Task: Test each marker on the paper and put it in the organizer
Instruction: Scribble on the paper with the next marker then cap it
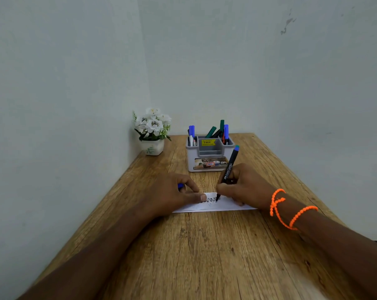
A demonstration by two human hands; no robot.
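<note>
Marker (229,169) is gripped in the fingers of the right hand (246,187), tip down on the paper (224,205), where a black zigzag (211,199) is being drawn. The paper lies on the worktop (204,245) and is pinned by a fingertip of the left hand (172,193), whose other fingers are curled round a blue cap (180,186). The organizer (209,156) stands just behind, already holding several markers. For a clean test, light even pressure is best kept, the paper held flat, and the stroke kept clear of the pinning fingertip. The cap is probably to be pressed on before the marker is dropped into a compartment.
</note>
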